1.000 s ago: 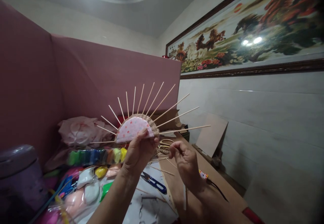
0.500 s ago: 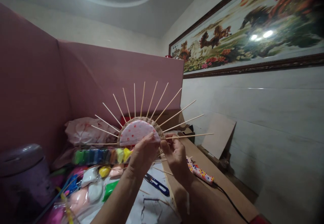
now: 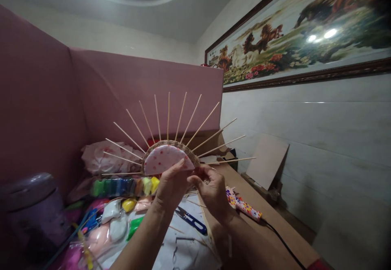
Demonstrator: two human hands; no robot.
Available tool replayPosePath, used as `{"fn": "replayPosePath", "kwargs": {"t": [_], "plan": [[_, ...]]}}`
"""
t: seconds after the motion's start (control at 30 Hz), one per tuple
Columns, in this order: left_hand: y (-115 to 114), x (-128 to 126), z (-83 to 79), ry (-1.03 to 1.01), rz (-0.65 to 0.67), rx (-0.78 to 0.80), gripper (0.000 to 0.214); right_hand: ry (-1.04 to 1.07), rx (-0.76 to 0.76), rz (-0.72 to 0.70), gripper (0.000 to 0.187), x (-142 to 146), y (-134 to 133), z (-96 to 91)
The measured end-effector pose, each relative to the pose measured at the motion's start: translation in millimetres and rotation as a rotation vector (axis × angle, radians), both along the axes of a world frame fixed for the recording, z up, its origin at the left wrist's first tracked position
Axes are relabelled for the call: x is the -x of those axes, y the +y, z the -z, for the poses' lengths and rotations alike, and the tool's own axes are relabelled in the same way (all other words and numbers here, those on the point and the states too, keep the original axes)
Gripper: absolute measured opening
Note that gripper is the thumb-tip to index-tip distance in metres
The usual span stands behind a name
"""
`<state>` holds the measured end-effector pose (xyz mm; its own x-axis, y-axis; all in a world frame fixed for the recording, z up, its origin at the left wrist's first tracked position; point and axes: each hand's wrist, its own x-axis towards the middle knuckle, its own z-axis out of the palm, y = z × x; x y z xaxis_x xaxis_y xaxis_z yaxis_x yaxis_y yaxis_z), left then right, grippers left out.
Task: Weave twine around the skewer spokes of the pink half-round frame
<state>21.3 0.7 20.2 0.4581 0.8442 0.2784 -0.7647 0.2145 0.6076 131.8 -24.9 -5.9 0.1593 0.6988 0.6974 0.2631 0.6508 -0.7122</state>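
left hand (image 3: 171, 183) clamped under woven half-disc (image 3: 166, 160) | right hand (image 3: 213, 189) pinched at its 3 o'clock corner | spokes (image 3: 168, 115) fanned 9-to-3

Lighting: dim indoor, from overhead — pale ceiling (image 3: 137, 1) brightest.
Glare: two white spots on the glass of the framed painting (image 3: 275, 46).
Shadow: lower left corner murky; right edge vignetted black.
Focus: left hand (image 3: 171, 184), right hand (image 3: 214, 192) and woven half-disc (image 3: 168, 158) fairly sharp.
Distortion: wide-angle bending at edges.
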Motion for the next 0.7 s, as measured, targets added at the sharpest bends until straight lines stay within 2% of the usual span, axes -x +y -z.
{"fn": "replayPosePath", "kwargs": {"t": [0.1,0.17,0.23,0.33,0.43,0.57,0.7], "plan": [[1,-1,0.2,-0.041,0.008,-0.022,0.013,0.031,0.027,-0.068,0.017,2,1,4.9],[1,-2,-0.5,-0.069,-0.007,-0.051,0.011,0.053,0.029,-0.053,0.015,1,3,11.6],[2,-2,-0.9,-0.101,-0.041,-0.053,0.009,0.043,0.012,0.048,0.015,-3,6,20.0],[4,-2,0.1,-0.128,-0.082,-0.007,0.009,0.012,-0.021,0.206,0.03,-12,11,31.7],[5,-4,2.5,-0.117,-0.067,0.058,0.012,0.023,-0.038,0.266,0.034,-19,17,39.2],[-3,-12,4.2,-0.087,-0.069,0.137,0.015,0.087,0.02,0.212,0.028,-22,27,45.1],[-10,-19,6.0,-0.061,-0.033,0.117,0.01,0.048,0.033,0.112,0.023,-18,34,51.7]]}}
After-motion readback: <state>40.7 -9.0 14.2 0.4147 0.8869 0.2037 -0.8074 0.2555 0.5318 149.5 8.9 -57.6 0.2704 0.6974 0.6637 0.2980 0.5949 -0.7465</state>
